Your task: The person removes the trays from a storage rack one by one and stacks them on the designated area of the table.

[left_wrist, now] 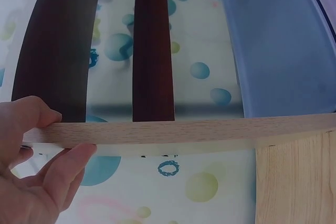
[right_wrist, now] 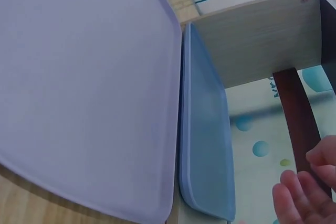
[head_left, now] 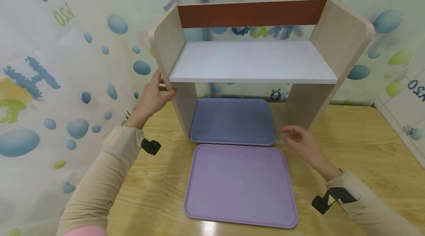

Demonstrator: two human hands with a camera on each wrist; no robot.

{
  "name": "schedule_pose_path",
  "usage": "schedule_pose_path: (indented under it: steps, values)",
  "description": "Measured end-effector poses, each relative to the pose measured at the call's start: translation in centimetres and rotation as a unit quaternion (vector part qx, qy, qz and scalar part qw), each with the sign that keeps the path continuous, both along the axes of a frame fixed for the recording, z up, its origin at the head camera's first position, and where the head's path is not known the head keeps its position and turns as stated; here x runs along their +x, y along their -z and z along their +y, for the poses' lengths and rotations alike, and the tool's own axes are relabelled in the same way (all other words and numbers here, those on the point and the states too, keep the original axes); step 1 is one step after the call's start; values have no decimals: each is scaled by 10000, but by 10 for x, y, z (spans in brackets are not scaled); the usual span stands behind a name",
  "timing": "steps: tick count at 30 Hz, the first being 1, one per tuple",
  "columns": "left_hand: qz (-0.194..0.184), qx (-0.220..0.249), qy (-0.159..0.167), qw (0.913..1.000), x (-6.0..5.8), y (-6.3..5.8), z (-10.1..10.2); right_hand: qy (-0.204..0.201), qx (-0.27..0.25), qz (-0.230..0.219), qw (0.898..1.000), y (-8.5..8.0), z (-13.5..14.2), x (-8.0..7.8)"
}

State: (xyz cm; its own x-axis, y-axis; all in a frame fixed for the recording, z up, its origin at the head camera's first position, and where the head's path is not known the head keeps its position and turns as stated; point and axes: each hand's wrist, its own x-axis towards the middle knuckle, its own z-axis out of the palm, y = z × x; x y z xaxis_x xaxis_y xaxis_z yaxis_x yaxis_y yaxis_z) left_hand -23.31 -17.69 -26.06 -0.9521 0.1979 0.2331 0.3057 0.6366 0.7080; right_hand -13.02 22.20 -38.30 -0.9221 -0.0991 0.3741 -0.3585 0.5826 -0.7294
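A small wooden desk shelf [head_left: 252, 60] with pale side panels, a white middle board and a red-brown back strip [head_left: 252, 14] stands on the table. My left hand [head_left: 152, 95] pinches the front edge of its left side panel [left_wrist: 199, 131], thumb on one side and fingers on the other. Near the lower front of the right side panel hovers my right hand [head_left: 303, 145], fingers loosely curled around nothing. Inside the shelf's lower bay lies a blue-grey tray [head_left: 232, 121]. A purple tray [head_left: 240, 186] lies right in front of it.
Under everything is a wood-grain table [head_left: 358, 143]. Behind and to the left rises a wall covering [head_left: 99, 58] printed with coloured drops and letters. A pale tiled surface [head_left: 405, 114] borders the table at the right.
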Motion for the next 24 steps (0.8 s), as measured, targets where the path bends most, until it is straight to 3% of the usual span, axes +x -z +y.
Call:
schedule_pose_path:
  steps: [4,12,24]
  values:
    - [6,40,29,10000,0,-1,0,30,168,31,9999,-2,-2,-15]
    - [-15,77,50,10000,1,-1,-1,90,66,-1000,9949,9,-2,-37]
    - [-36,101,-43,9999,0,0,-1,-90,-298,-1611,9865,29,1,-56]
